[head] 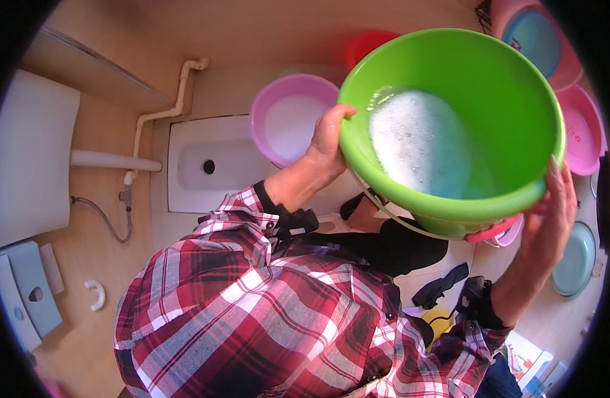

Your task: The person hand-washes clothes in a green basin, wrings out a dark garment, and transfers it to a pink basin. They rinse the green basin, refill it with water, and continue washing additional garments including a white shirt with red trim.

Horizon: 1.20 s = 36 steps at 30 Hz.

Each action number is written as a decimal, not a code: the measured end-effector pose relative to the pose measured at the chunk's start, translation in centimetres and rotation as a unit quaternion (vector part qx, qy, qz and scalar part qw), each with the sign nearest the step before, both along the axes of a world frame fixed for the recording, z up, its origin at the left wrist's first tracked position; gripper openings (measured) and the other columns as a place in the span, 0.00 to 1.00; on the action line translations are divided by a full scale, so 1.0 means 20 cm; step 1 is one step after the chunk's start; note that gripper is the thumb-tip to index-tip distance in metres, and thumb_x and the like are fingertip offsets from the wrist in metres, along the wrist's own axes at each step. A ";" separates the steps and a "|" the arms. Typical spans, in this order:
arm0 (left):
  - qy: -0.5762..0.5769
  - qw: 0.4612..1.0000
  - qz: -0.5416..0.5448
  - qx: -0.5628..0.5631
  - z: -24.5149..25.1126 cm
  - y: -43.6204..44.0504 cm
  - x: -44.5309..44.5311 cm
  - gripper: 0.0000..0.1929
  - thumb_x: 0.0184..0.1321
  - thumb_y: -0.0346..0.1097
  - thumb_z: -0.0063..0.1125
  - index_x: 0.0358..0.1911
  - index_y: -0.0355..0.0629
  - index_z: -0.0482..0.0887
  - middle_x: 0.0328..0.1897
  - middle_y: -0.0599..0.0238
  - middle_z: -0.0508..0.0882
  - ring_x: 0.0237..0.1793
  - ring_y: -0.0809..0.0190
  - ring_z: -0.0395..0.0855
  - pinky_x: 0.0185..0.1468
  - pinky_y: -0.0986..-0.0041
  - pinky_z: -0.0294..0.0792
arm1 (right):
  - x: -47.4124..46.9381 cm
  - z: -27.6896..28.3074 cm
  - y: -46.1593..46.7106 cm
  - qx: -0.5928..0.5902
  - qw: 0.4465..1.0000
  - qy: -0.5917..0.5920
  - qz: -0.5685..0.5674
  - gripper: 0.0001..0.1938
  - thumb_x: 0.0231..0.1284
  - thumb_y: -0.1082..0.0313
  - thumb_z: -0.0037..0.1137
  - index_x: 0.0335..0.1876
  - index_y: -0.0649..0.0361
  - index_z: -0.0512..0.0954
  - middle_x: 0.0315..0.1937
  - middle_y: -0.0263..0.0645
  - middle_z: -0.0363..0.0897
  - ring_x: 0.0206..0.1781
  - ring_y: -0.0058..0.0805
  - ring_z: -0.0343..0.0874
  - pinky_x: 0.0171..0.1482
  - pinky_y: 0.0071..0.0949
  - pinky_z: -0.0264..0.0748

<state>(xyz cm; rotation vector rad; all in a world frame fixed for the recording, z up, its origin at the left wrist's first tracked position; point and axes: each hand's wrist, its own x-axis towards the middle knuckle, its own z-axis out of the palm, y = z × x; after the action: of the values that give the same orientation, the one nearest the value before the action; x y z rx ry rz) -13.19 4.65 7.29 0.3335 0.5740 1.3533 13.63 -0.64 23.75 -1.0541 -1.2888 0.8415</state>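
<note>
A green plastic bucket [504,94] is held up in front of me, tilted, with foamy water [409,139] gathered toward its left side. My left hand [330,132] grips the left rim, thumb over the edge. On the right, my right hand [553,209] holds the rim and outer wall; some of its fingers are hidden behind the bucket. The wire handle with a pink grip [491,230] hangs below the rim. Behind the bucket, at its left, a pink basin [257,117] holds whitish liquid and partly overlaps the squat toilet.
A white squat toilet [205,199] is set in the floor at left. A red bucket [367,45] stands by the wall. Pink basins [581,129] and a teal basin [574,258] lie at right. Dark cloth [441,286] is on the floor. White pipes [158,115] run along the wall.
</note>
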 end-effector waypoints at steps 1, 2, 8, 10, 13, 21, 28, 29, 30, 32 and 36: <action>-0.002 1.000 -0.007 -0.005 -0.05 0.00 -0.01 0.17 0.60 0.41 0.39 0.41 0.35 0.76 0.38 0.59 0.81 0.37 0.64 0.79 0.41 0.74 0.71 | -0.06 -0.03 0.01 -0.007 1.000 -0.028 0.006 0.18 0.62 0.69 0.48 0.54 0.71 0.66 0.43 0.43 0.76 0.42 0.23 0.78 0.42 0.16 0.76; -0.005 1.000 -0.014 -0.010 -0.09 -0.01 -0.02 0.18 0.60 0.42 0.38 0.42 0.35 0.76 0.38 0.59 0.81 0.37 0.63 0.79 0.42 0.73 0.72 | -0.12 -0.04 0.02 -0.020 0.999 -0.022 0.028 0.17 0.62 0.69 0.48 0.53 0.70 0.67 0.41 0.41 0.77 0.38 0.21 0.79 0.37 0.14 0.76; -0.029 0.995 -0.090 -0.021 -0.31 0.05 -0.04 0.24 0.61 0.46 0.36 0.53 0.33 0.70 0.50 0.51 0.77 0.50 0.54 0.75 0.56 0.62 0.66 | -0.41 -0.10 0.02 -0.051 0.995 -0.024 0.079 0.14 0.62 0.70 0.47 0.50 0.71 0.67 0.36 0.40 0.77 0.29 0.19 0.78 0.26 0.14 0.77; -0.055 0.992 -0.114 -0.019 -0.37 0.07 -0.02 0.24 0.62 0.46 0.35 0.53 0.33 0.70 0.51 0.50 0.76 0.50 0.53 0.75 0.56 0.61 0.66 | -0.46 -0.11 0.01 -0.055 0.995 -0.035 0.072 0.14 0.62 0.71 0.47 0.50 0.71 0.66 0.36 0.40 0.77 0.30 0.20 0.78 0.26 0.14 0.77; -0.072 0.989 -0.121 -0.055 -0.44 0.04 0.00 0.24 0.62 0.45 0.34 0.53 0.33 0.70 0.52 0.50 0.76 0.51 0.53 0.75 0.56 0.61 0.66 | -0.52 -0.14 0.01 -0.059 0.994 -0.056 0.076 0.15 0.62 0.71 0.47 0.50 0.71 0.66 0.36 0.40 0.77 0.30 0.20 0.78 0.27 0.15 0.77; -0.096 0.984 -0.133 -0.061 -0.59 -0.02 0.04 0.25 0.62 0.47 0.36 0.52 0.34 0.71 0.52 0.50 0.76 0.52 0.53 0.75 0.56 0.62 0.67 | -0.59 -0.18 0.03 -0.098 0.984 -0.115 0.096 0.13 0.62 0.71 0.47 0.47 0.71 0.66 0.35 0.39 0.77 0.32 0.20 0.77 0.28 0.15 0.77; -0.096 0.981 -0.148 -0.083 -0.61 -0.07 0.10 0.27 0.63 0.51 0.36 0.57 0.37 0.68 0.54 0.52 0.76 0.51 0.53 0.76 0.56 0.63 0.68 | -0.62 -0.17 0.03 -0.110 0.980 -0.119 0.114 0.14 0.62 0.70 0.49 0.48 0.71 0.66 0.33 0.38 0.76 0.31 0.19 0.77 0.28 0.15 0.76; -0.129 0.977 -0.157 -0.061 -0.61 -0.08 0.11 0.27 0.62 0.52 0.36 0.58 0.37 0.67 0.55 0.52 0.75 0.52 0.53 0.75 0.57 0.63 0.67 | -0.63 -0.17 0.03 -0.112 0.982 -0.104 0.114 0.14 0.61 0.70 0.49 0.48 0.71 0.66 0.33 0.38 0.76 0.31 0.19 0.77 0.28 0.15 0.76; -0.151 0.973 -0.164 -0.062 -0.60 -0.09 0.11 0.28 0.62 0.52 0.36 0.59 0.38 0.66 0.55 0.51 0.74 0.53 0.53 0.75 0.58 0.62 0.67 | -0.63 -0.16 0.04 -0.110 0.982 -0.089 0.128 0.14 0.61 0.70 0.50 0.48 0.71 0.66 0.33 0.38 0.76 0.31 0.19 0.77 0.28 0.15 0.76; -0.165 0.971 -0.162 -0.065 -0.58 -0.11 0.12 0.29 0.62 0.52 0.37 0.60 0.38 0.64 0.57 0.51 0.73 0.54 0.53 0.74 0.59 0.62 0.66 | -0.65 -0.15 0.04 -0.109 0.977 -0.149 0.109 0.15 0.61 0.68 0.49 0.49 0.70 0.67 0.34 0.37 0.78 0.29 0.18 0.77 0.26 0.13 0.74; -0.195 0.963 -0.169 -0.080 -0.60 -0.09 0.13 0.30 0.60 0.52 0.36 0.62 0.39 0.61 0.61 0.49 0.68 0.59 0.48 0.69 0.62 0.56 0.61 | -0.67 -0.15 0.07 -0.102 0.977 -0.149 0.113 0.16 0.62 0.68 0.49 0.50 0.70 0.67 0.34 0.36 0.78 0.28 0.17 0.77 0.25 0.12 0.73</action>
<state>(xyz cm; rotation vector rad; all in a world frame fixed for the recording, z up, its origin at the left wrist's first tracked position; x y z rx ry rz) -10.49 2.87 -4.71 0.0238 0.2765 0.9987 0.15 0.78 20.68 -1.2479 -1.6229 1.0320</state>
